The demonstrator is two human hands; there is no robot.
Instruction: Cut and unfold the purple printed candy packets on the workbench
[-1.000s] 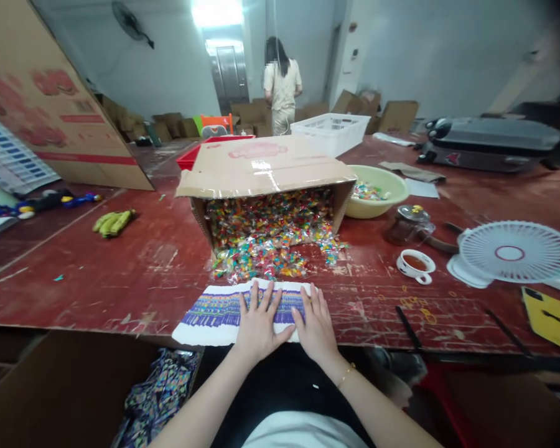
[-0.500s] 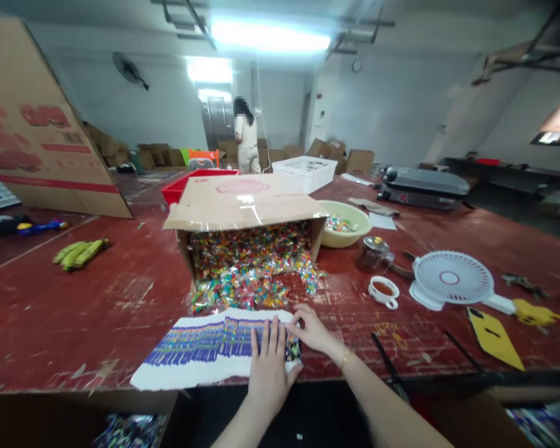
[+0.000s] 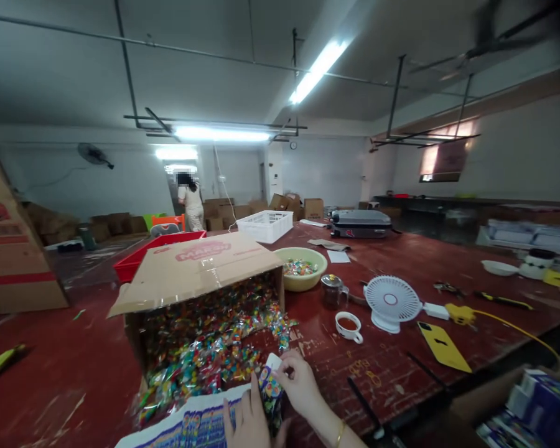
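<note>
A fanned row of flat purple printed packets (image 3: 200, 423) with white edges lies at the table's front, partly out of view at the bottom. My left hand (image 3: 247, 420) rests on its right end with fingers stretched out. My right hand (image 3: 301, 382) pinches the upper edge of one purple printed packet (image 3: 271, 384), which is tilted up beside the left fingers. Just beyond, an open carton (image 3: 205, 261) lies on its side. Small clear bags of colourful candies (image 3: 205, 354) spill from its mouth towards the packets.
Right of the carton stand a yellow bowl (image 3: 303, 283) of candies, a glass teapot (image 3: 333, 291), a cup of tea (image 3: 349, 326), a white fan (image 3: 392, 302) and a yellow phone (image 3: 443, 345). A box of purple cartons (image 3: 536, 404) sits below the edge. A person (image 3: 191, 202) stands far back.
The view has swung up and to the right. My right hand has raised the end packet from the row, while my left hand stays flat on the others.
</note>
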